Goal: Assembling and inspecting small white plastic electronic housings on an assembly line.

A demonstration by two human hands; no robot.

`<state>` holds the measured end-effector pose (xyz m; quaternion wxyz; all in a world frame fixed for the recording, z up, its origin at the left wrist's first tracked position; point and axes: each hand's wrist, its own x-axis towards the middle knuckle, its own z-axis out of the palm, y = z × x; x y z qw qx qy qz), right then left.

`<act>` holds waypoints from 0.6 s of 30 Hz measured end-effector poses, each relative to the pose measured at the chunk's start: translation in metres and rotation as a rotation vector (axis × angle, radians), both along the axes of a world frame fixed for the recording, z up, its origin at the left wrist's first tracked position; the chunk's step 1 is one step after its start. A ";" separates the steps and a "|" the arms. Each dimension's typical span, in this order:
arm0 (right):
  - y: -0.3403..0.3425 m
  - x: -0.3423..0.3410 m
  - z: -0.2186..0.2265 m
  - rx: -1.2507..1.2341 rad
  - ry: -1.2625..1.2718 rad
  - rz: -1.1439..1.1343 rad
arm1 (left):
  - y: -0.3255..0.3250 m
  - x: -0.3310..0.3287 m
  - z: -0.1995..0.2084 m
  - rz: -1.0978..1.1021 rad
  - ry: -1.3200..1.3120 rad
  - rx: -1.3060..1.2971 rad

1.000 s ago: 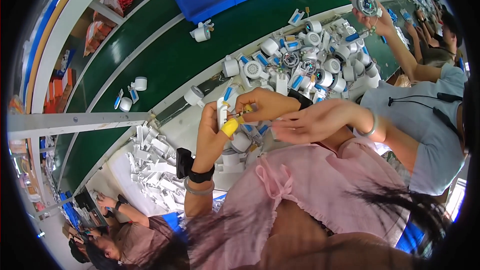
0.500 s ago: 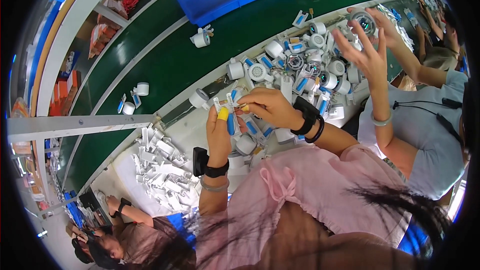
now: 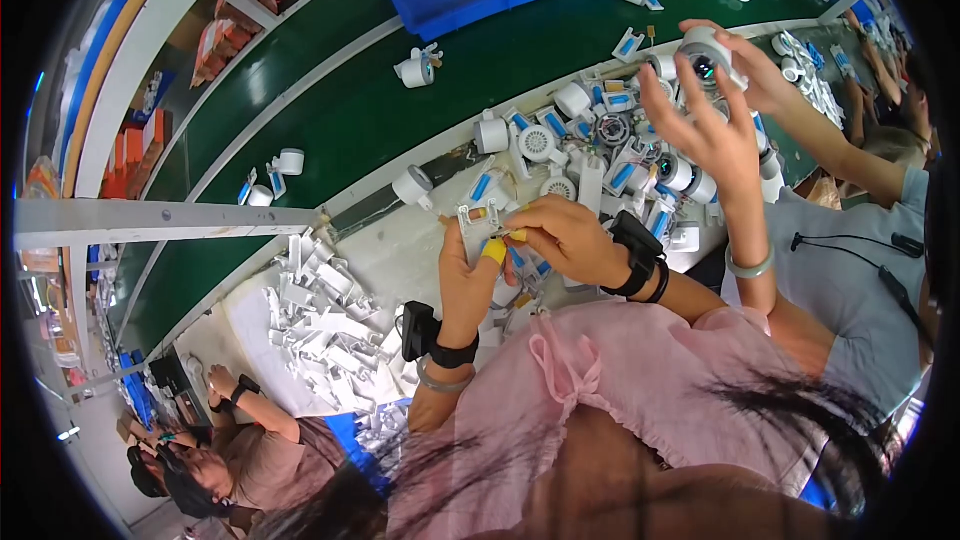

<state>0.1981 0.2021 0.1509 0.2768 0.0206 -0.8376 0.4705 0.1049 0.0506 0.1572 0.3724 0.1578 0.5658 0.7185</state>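
Observation:
My left hand (image 3: pixel 468 278) is closed on a white plastic housing (image 3: pixel 478 213), whose open frame stands up past the fingers. A yellow finger cover is on the left thumb. My right hand (image 3: pixel 572 242) meets it from the right, thumb and fingers pinched at the lower side of the housing. Yellow covers show on its fingertips, and whatever small piece they pinch is hidden. Just beyond the hands, a round white unit (image 3: pixel 412 186) rests at the bench edge. Behind and right of my right hand lies a heap of white fan-like units (image 3: pixel 538 143) with blue-striped handles.
Loose white plastic housings (image 3: pixel 330 325) are piled on the bench at left. A green conveyor belt (image 3: pixel 340 135) carries scattered units and a blue tray (image 3: pixel 500 2). A metal beam (image 3: pixel 170 216) juts in from the left. At right, a co-worker's hands (image 3: pixel 715 130) hold a round unit.
The housing in my hands has turned, and its blue strip no longer shows. My view has shifted slightly. The co-worker's round unit has tilted, and their near hand has moved leftward.

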 end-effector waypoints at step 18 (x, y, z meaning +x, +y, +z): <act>-0.005 0.003 -0.005 0.140 0.225 -0.088 | -0.011 0.023 -0.002 0.044 0.247 -0.120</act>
